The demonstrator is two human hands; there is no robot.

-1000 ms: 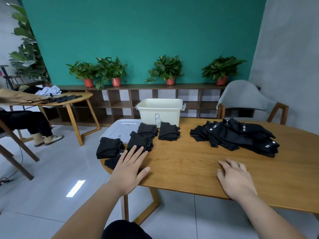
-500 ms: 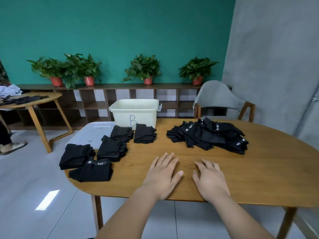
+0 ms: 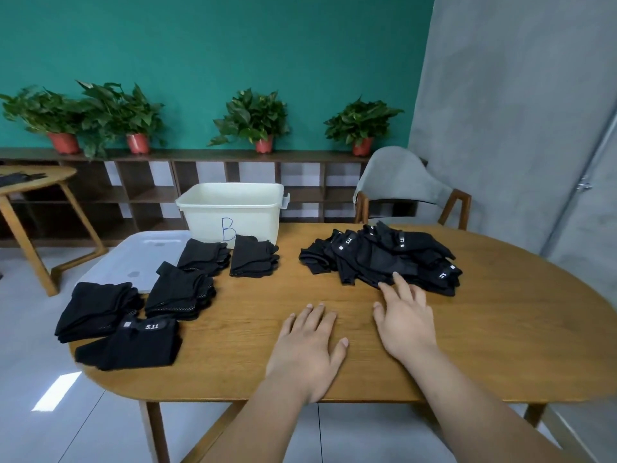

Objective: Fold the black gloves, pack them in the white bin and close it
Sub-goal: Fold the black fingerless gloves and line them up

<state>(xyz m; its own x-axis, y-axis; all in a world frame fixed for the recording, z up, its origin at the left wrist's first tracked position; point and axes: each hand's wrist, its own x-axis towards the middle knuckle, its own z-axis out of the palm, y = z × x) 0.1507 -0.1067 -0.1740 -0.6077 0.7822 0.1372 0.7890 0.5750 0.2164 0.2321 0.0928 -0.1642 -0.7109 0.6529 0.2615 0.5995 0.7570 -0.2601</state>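
Observation:
A loose pile of black gloves (image 3: 384, 259) lies at the back right of the wooden table (image 3: 500, 329). Several folded stacks of black gloves (image 3: 180, 292) sit on the left side, one with a 5.11 label (image 3: 133, 342) nearest the edge. The open white bin (image 3: 230, 208), marked B, stands at the back. Its white lid (image 3: 140, 259) lies flat to the left, partly under the stacks. My left hand (image 3: 310, 345) rests flat on the table. My right hand (image 3: 405, 312) reaches forward, fingers straight, its fingertips touching the near edge of the loose pile.
A grey chair (image 3: 400, 182) stands behind the table at the right. A low shelf with potted plants (image 3: 253, 118) runs along the green wall. A second wooden table (image 3: 33, 182) stands at the far left. A grey wall closes the right side.
The view has swung right. My left hand moved from the folded stacks to the table's middle. My right hand slid forward until its fingertips reached the loose pile.

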